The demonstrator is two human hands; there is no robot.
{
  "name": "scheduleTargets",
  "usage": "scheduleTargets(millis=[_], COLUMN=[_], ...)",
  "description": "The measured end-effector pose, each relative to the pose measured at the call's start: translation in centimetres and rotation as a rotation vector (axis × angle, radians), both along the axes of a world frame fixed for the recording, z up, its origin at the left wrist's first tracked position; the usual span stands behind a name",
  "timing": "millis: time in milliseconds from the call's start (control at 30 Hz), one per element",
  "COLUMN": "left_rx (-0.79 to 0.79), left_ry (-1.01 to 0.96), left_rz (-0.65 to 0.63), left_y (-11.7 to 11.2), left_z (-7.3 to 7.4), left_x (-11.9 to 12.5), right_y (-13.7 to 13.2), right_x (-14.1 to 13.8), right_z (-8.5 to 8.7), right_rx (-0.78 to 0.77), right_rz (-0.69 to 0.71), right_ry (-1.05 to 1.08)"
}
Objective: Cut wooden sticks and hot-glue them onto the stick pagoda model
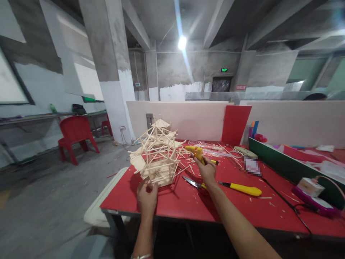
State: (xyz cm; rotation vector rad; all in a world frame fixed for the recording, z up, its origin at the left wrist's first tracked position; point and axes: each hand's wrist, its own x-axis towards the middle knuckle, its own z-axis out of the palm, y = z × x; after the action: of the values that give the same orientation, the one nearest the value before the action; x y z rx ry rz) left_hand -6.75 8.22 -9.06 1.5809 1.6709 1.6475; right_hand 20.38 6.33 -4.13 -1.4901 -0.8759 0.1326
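A pagoda-like model of thin wooden sticks (159,151) stands on the red tabletop, with several tiers and flared roof edges. At its lower front edge, my left hand (147,197) is closed, thumb and fingers gripping the base. My right hand (207,169) is wrapped round the handle of a yellow glue gun (198,151), whose nozzle points left toward the model and is apart from it. Below the gun lie scissors (192,182), their handles partly hidden by my right forearm. A yellow-handled knife (244,188) rests to the right of that forearm.
Loose sticks (190,168) and clear plastic wrap (207,145) lie behind the glue gun. A green divider (285,162) runs along the right, near a purple-and-white power strip (314,201) and black cord (280,196). A red chair (77,133) stands at left.
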Motion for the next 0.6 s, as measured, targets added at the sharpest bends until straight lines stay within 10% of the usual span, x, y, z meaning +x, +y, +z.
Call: scheduleTargets(millis=[400, 600], left_rx=[0.074, 0.128], left_ry=[0.087, 0.149], left_rz=[-0.033, -0.083], left_y=[-1.2, -2.2], left_z=[0.1, 0.6], left_x=[1.2, 1.9], right_y=[-5.6, -6.4], right_x=[0.9, 0.6], right_z=[0.1, 2.7], right_rx=[0.111, 0.105], right_rz=[0.013, 0.134], right_ry=[0.275, 0.286])
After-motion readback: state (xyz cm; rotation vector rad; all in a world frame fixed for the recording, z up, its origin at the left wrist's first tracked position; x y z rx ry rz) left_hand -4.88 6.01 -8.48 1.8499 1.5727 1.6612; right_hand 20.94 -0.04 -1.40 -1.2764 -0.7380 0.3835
